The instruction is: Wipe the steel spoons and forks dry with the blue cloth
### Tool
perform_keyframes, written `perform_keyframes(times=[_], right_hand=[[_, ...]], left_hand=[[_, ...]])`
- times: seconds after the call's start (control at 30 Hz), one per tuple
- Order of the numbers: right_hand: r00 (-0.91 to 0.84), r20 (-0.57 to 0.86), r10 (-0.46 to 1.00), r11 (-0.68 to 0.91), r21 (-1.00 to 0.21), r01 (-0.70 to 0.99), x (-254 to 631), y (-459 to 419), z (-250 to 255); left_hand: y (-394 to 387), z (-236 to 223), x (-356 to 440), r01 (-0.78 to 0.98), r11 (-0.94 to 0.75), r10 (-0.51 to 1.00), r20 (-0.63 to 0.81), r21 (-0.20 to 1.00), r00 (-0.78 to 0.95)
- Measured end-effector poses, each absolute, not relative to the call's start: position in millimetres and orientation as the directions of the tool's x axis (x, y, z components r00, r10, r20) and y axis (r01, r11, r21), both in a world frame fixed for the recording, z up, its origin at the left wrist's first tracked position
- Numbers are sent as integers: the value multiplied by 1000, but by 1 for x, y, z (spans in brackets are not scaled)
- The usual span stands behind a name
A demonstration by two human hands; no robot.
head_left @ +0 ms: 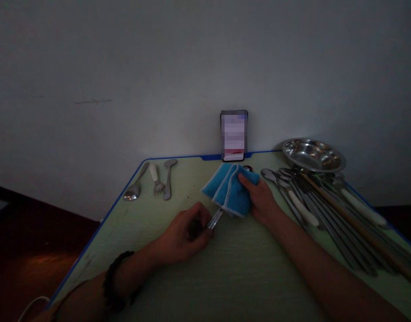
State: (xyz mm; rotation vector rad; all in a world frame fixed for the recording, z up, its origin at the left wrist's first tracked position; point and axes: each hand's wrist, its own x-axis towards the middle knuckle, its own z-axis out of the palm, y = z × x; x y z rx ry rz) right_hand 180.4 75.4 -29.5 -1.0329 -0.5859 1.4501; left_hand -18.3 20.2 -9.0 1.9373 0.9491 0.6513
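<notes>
My left hand (188, 235) is closed around the handle of a metal spoon (215, 219), low over the middle of the table. A folded blue cloth (230, 190) with pale edging is wrapped about the spoon's middle. Thumb on top, my right hand (261, 197) grips this cloth from the right. Behind the cloth a shiny rounded bit of metal shows, in line with the handle; it seems to be the spoon's bowl, mostly hidden.
On the table's left lie a spoon (132, 192), a white-handled fork (158, 187) and another spoon (168, 181). At right is a pile of cutlery and chopsticks (336, 223), with a steel bowl (312, 154) behind. A phone (234, 136) leans on the wall.
</notes>
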Motion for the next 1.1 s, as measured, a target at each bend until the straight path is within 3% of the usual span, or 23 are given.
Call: perform_keyframes(times=[0.23, 0.5, 0.87, 1.1], right_hand=[[123, -230, 966, -123, -817, -563, 177, 74, -26], [236, -247, 940, -58, -796, -602, 173, 75, -27], [304, -232, 924, -17, -819, -574, 176, 78, -32], [264, -224, 938, -47, -838, -544, 176, 77, -29]], left_hand=[[25, -10, -16, 300, -327, 879, 172, 896, 445], [22, -7, -17, 193, -369, 844, 241, 909, 479], [19, -8, -16, 331, -393, 821, 166, 858, 546], [24, -3, -12, 647, -403, 892, 119, 647, 437]])
